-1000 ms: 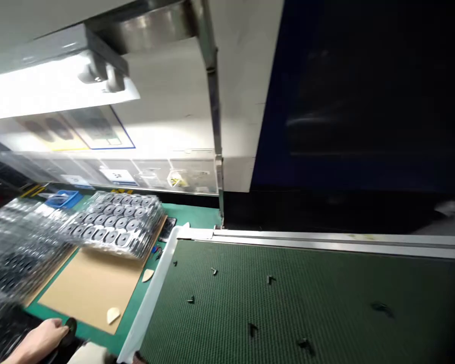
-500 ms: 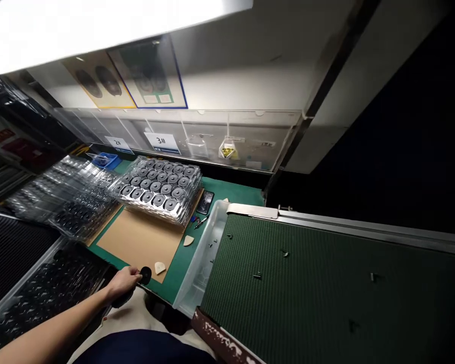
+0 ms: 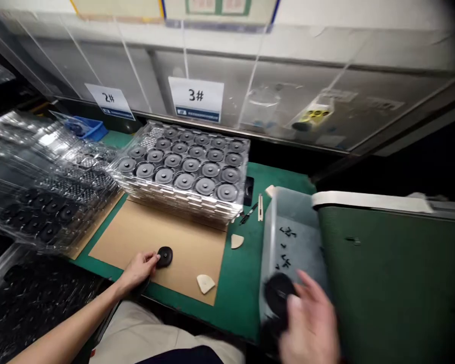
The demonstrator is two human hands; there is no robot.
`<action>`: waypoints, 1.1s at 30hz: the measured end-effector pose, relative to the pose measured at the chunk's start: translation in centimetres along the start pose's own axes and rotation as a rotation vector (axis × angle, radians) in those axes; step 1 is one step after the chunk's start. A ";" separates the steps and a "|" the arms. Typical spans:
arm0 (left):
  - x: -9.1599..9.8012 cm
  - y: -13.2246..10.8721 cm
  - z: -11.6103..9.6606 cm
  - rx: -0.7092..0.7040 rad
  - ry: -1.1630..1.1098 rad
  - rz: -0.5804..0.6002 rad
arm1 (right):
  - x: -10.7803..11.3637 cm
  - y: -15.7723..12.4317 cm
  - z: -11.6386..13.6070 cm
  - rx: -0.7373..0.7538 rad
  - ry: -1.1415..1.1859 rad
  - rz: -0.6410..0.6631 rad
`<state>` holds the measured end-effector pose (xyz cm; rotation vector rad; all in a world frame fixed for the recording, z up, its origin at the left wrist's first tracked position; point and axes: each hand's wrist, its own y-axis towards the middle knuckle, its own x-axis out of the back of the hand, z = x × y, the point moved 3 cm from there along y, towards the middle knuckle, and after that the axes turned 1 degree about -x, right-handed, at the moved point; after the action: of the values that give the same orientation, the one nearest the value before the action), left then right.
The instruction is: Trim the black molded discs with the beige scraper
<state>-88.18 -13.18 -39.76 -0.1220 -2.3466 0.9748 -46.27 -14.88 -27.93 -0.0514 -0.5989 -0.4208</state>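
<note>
At the bench, the left hand (image 3: 138, 270) now pinches a small black round disc (image 3: 164, 256) down onto the brown cardboard sheet (image 3: 182, 247), as the blurred right hand (image 3: 311, 323), newly in view, grips another dark round part (image 3: 278, 293) beside the clear plastic bin (image 3: 288, 212).

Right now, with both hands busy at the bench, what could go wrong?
1. The right hand is blurred in motion holding a black disc over the clear bin; it might slip in.
2. The left hand pinches a small disc at its edge only.
3. The stacked trays could be knocked.
</note>
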 end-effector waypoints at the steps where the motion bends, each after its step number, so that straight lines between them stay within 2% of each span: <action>1: 0.8 1.0 1.1 -0.009 -0.019 0.005 | -5.1 -1.1 0.4 -0.003 0.024 0.019; 3: 1.8 2.3 2.9 -0.030 -0.063 0.025 | -15.4 -2.7 1.1 0.069 0.085 0.135; 5: 2.2 2.8 3.9 -0.058 -0.111 0.055 | -23.7 -3.5 1.5 0.139 0.084 0.192; 7: 2.1 2.7 4.3 -0.092 -0.151 0.068 | -28.9 -3.8 1.6 0.184 0.063 0.220; 9: 1.9 2.4 4.2 -0.118 -0.168 0.041 | -30.9 -3.7 1.5 0.188 0.020 0.215; 12: 1.9 2.1 4.0 -0.131 -0.150 -0.050 | -30.1 -3.1 1.1 0.121 -0.075 0.174; 17: 3.2 1.1 4.3 -0.143 -0.060 -0.144 | -25.0 -2.1 -0.2 0.057 -0.240 0.218; 20: 4.3 -0.1 5.1 -0.164 -0.006 -0.226 | -21.8 -3.0 -0.4 0.075 -0.291 0.241; 22: 4.7 -1.1 5.8 -0.177 0.002 -0.306 | -20.4 -5.3 0.3 0.114 -0.262 0.303; 24: 4.5 -2.3 6.2 -0.190 -0.030 -0.382 | -19.9 -9.2 1.8 0.167 -0.189 0.421; 28: 2.1 -6.0 5.6 -0.254 -0.189 -0.429 | -20.4 -18.7 5.7 0.277 0.000 0.690; 30: 0.7 -8.4 5.0 -0.306 -0.273 -0.405 | -20.5 -21.9 6.8 0.240 0.142 0.748; 33: -0.9 -12.1 4.6 -0.388 -0.352 -0.292 | -19.9 -23.6 6.3 0.043 0.312 0.755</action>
<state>-88.32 -25.07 -34.63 0.2563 -2.7518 0.4171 -73.82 -28.04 -35.56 -0.1609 -0.2460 0.3147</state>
